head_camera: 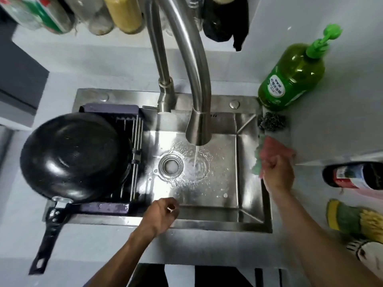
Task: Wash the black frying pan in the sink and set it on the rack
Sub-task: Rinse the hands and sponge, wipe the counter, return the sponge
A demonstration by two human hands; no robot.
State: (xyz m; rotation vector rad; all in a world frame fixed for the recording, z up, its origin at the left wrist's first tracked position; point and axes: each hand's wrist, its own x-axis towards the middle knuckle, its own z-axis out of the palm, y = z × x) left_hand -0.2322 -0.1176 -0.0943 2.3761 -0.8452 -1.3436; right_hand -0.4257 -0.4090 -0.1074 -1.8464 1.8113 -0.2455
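Observation:
The black frying pan [74, 156] lies upside down on the dark rack [124, 125] over the left part of the steel sink [244, 183]. Its handle [48, 237] sticks out toward me past the sink's front edge. My left hand [163, 214] hovers over the sink's front rim, fingers curled with nothing in them, apart from the pan. My right hand [277, 172] is at the sink's right rim, closed on a pink and green cloth [271, 150]. Water runs from the faucet [196, 96] into the basin near the drain [171, 165].
A green dish soap bottle [290, 73] and a steel scourer [271, 121] stand at the back right corner. A dark bottle [354, 176] and sponges [356, 218] lie on the right counter. Bottles and jars [87, 13] line the back shelf.

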